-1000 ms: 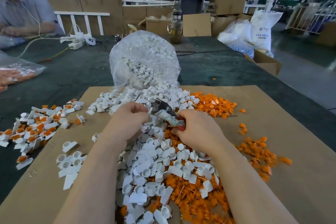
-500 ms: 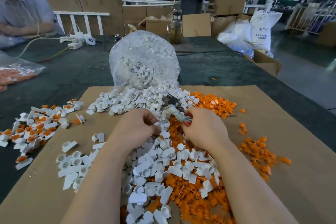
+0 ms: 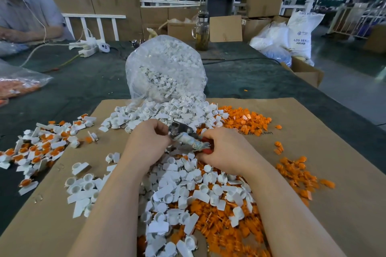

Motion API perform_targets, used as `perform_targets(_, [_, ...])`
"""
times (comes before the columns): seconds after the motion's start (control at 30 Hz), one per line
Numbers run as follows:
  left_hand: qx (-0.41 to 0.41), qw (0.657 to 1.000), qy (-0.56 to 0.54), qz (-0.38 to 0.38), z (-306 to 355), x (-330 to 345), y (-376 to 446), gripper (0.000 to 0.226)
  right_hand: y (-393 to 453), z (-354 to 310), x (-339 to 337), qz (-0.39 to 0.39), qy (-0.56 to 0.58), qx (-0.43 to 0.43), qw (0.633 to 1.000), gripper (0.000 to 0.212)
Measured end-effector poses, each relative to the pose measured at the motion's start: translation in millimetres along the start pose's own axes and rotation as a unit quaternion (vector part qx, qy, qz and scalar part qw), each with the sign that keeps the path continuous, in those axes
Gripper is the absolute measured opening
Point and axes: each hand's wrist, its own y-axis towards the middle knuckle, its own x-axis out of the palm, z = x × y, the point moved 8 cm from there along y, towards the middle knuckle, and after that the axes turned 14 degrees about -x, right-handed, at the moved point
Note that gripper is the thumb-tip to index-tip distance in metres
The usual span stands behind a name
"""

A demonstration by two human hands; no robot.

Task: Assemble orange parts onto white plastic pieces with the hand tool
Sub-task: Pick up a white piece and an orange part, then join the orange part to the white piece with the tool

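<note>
The right hand (image 3: 225, 152) grasps the tool (image 3: 186, 137) above the white pieces (image 3: 188, 190) and orange parts (image 3: 244, 121) on the cardboard (image 3: 313, 173). The left hand's (image 3: 146, 144) fingers curl at the tool's head; what they pinch is hidden.

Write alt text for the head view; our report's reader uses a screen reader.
A person's right hand grips a red-handled hand tool while the left hand holds something small at its metal tip, above a heap of white plastic pieces and orange parts on brown cardboard. Finished pieces lie left.
</note>
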Motion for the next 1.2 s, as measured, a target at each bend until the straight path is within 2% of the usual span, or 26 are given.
perform_targets(0.13, [-0.002,1.000,-0.005,0.015,0.2,-2.8,-1.5,0.018,-0.2,1.1,2.0,-0.005,-0.009,0.009,1.000,0.009])
perform_targets(0.3, [-0.006,0.993,-0.114,-0.005,4.0,-5.8,-6.0,0.014,-2.4,4.5,-5.9,0.052,0.014,0.024,0.998,0.021])
perform_targets(0.5, [-0.041,0.962,-0.248,-0.104,9.2,5.3,-11.3,0.013,-8.1,8.2,-24.2,0.170,0.175,0.047,0.969,0.007])
perform_targets(0.63, [-0.064,0.938,-0.313,-0.135,11.1,9.7,-14.9,0.021,-13.0,11.3,-30.4,0.229,0.271,0.051,0.934,0.010])
perform_targets(0.8, [-0.044,0.947,-0.309,-0.072,18.5,4.6,-22.6,0.034,-12.6,13.9,-30.9,0.257,0.310,0.042,0.914,0.010])
perform_targets(1.03, [-0.025,0.938,-0.344,-0.042,24.8,4.2,-27.1,0.016,-14.0,13.0,-38.3,0.320,0.322,0.017,0.891,0.013])
perform_targets(1.2, [-0.016,0.932,-0.361,-0.034,27.5,7.2,-30.1,0.017,-15.1,8.4,-41.5,0.338,0.323,0.004,0.884,0.009])
